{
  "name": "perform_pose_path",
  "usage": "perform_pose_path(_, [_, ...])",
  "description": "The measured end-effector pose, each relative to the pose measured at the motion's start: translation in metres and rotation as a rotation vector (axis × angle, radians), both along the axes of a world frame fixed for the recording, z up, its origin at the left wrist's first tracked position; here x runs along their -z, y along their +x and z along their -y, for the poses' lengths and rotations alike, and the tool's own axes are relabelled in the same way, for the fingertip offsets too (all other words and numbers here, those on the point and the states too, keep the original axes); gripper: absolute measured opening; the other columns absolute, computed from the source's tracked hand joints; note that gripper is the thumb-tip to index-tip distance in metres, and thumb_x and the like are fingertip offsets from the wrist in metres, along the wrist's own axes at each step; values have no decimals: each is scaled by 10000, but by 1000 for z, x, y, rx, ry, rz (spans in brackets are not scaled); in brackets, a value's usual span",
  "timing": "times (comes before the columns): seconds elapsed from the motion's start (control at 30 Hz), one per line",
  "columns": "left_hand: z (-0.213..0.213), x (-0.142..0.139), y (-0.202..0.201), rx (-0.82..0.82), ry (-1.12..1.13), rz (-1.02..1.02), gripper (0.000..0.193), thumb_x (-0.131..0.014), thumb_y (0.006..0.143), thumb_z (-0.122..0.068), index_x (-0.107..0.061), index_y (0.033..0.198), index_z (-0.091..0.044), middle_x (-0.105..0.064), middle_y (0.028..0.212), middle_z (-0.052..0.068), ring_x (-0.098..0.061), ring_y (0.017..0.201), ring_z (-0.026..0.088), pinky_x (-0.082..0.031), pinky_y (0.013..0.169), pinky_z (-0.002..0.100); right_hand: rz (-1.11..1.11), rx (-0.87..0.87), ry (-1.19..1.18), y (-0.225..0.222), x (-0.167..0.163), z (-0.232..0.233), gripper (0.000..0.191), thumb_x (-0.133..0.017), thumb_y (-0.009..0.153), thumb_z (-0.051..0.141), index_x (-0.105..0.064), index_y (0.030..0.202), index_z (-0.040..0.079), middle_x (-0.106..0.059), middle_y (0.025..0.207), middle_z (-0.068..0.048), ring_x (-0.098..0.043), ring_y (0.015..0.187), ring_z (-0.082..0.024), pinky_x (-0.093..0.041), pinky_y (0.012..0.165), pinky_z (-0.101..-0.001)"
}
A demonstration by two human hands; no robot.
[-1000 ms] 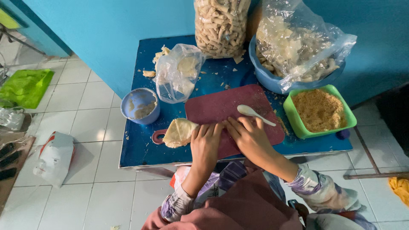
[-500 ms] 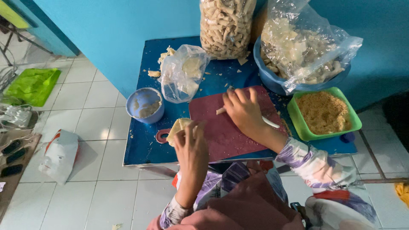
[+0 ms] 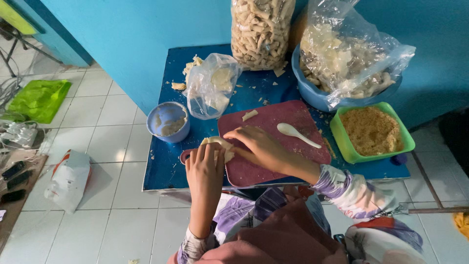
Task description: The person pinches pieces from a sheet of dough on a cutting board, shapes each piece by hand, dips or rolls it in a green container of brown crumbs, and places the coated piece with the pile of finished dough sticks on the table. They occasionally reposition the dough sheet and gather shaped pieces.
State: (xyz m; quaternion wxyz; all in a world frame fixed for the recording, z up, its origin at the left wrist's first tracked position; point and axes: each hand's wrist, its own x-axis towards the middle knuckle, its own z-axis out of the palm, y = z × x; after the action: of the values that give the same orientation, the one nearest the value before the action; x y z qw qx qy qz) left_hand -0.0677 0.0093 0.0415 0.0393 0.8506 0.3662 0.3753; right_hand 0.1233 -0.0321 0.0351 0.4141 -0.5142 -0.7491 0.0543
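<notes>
Blue walls and pale floor tiles frame a small blue table (image 3: 171, 171) where a person works a pale dough wrapper (image 3: 218, 145) at the near left edge of a dark red cutting board (image 3: 278, 127). Half a second back the wrapper was lifted off the board in the left hand while the right hand sat further up, by the white spoon (image 3: 298, 134). Now the wrapper is down at the board's left rim and both hands meet on it, so the piece looks folded and is being pressed or pinched, as I read it.

The left hand (image 3: 205, 168) lies flat over the wrapper's near side, fingers together and stretched forward, pressing rather than clasping. The right hand (image 3: 259, 146) reaches across from the right, fingers curled, fingertips (image 3: 233, 135) pinching the wrapper's upper edge.

1 small scrap of dough (image 3: 250, 115) lies on the board above the hands. Left of the board stands a blue cup (image 3: 168, 122) with pale paste inside. Behind it sits a clear bag (image 3: 210, 88) of wrappers. To the right, a green tub (image 3: 373, 132) holds brown crumbly filling, beside a blue bowl (image 3: 312, 93) lined with a plastic bag.
</notes>
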Motion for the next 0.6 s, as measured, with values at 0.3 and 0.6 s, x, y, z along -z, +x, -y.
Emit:
perform_pose_path(0.3, [-9,-32,9,244,-119,131,131,-654,972,-169,-667,1057,-69,-701,1002,85,-611,909,321,-474,809,412,-2,45,-13,12,-18,-1,220,-738,896,105,-680,1101,48,-691,1052,-100,-678,1033,-306,-524,909,-423])
perform_pose_path(0.6, [-8,-20,58,282,220,-20,255,-654,873,-127,-684,1125,-103,-662,1027,50,-617,999,266,-456,917,434,283,326,104,57,-29,37,196,-751,849,79,-656,1020,76,-672,996,-62,-638,1027,-295,-456,866,-443])
